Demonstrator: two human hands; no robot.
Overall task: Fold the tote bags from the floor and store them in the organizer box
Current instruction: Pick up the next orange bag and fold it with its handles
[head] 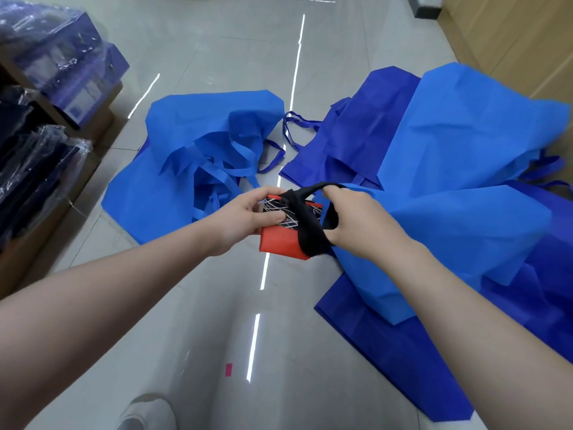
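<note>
A small folded red tote bag [279, 242] with a black-and-white line pattern is held above the floor at the centre. My left hand [248, 217] grips its left side, thumb on top. My right hand [350, 226] holds the bag's black strap [305, 223], which is stretched around the folded bundle. Several unfolded blue tote bags lie on the floor: a light blue one [198, 150] behind my left hand, a dark blue one [366, 131] at the back, light blue ones [465, 150] and dark blue ones [403, 352] on the right. No organizer box is in sight.
Stacks of plastic-wrapped dark goods on cardboard boxes [46, 97] line the left side. A light wooden cabinet [508, 41] stands at the right back. My shoe [148, 412] shows at the bottom. The grey tiled floor [217, 305] stretches between my arms.
</note>
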